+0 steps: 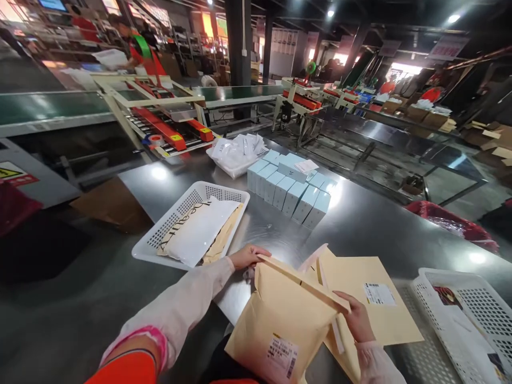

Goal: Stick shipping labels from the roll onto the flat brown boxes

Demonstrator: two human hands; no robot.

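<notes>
A bulging tan padded envelope [286, 314] with a printed label hangs at the table's front edge, between my two hands. My left hand [248, 257] pinches the left end of its folded top flap. On the other end of that flap, my right hand [358, 316] has its fingers wrapped round the corner. More flat tan envelopes [370, 272] lie beneath and to the right, one bearing a white label. Close to my left hand stands a white perforated basket [141, 249] holding a white "beauty" mailer [214, 218] and tan envelopes. What the held envelope contains is hidden.
Pale blue boxes [283, 192] stand in rows on the metal table [376, 218], with a white basket of plastic packets [236, 152] behind. Another white basket [476, 298] is at right. Beyond are red-railed sealing machines [160, 125], a conveyor [40, 109] and a person [148, 53].
</notes>
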